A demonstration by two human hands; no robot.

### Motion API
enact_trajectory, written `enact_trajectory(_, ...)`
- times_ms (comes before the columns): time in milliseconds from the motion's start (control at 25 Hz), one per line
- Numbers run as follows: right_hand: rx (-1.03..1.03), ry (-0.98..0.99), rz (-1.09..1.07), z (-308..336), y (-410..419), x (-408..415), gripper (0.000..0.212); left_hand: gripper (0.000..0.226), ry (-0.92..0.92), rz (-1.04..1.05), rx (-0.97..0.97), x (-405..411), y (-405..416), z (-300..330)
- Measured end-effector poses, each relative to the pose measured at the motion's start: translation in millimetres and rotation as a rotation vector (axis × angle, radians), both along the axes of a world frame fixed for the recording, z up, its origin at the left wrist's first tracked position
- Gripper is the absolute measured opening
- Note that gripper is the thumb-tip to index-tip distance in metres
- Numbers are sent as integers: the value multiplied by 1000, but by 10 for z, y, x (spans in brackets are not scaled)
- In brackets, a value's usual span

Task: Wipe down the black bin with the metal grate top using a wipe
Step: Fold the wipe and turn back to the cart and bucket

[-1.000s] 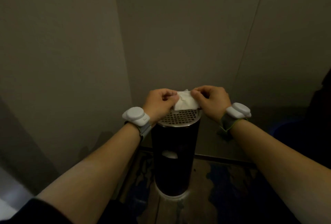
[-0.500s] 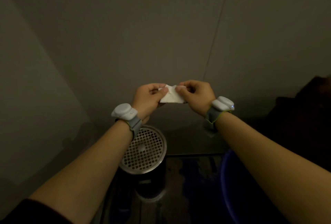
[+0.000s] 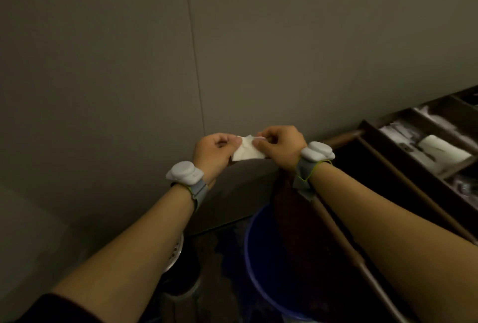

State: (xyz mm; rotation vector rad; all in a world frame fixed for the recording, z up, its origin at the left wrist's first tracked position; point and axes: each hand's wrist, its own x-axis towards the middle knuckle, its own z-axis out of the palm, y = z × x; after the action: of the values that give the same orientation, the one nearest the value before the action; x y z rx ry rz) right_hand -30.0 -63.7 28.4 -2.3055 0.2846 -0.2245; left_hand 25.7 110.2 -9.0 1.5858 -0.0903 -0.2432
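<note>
Pinching the wipe (image 3: 245, 152) (long axis left-right), both hands (image 3: 214, 154) (image 3: 280, 147) grip its ends.

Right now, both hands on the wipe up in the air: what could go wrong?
1. The wipe is pinched only at its edges by the left hand and right hand; it could tear or slip.
2. The blue bucket sits below, so a dropped wipe may land there.
3. The bin's grate is mostly hidden behind the left forearm.
</note>
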Motion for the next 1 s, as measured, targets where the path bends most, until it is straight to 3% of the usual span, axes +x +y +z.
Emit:
enact_trajectory(280,-159,255,35,-172,-1043,-542,16,11,155,-261,106,-435,-889,-212)
enact_trajectory(480,-88,360,25,-438,-1461,-681,1,10,206,-354,307,-534,-1202,-422)
enact_trajectory(840,-128,379,-34,-530,-1549,-614,24,14,202,-349,353,-515,-1263,-451)
enact_trajectory(1000,-142,328,-29,-440,-1489,-610,22,20,159,-368,329,-478,-1205,-370)
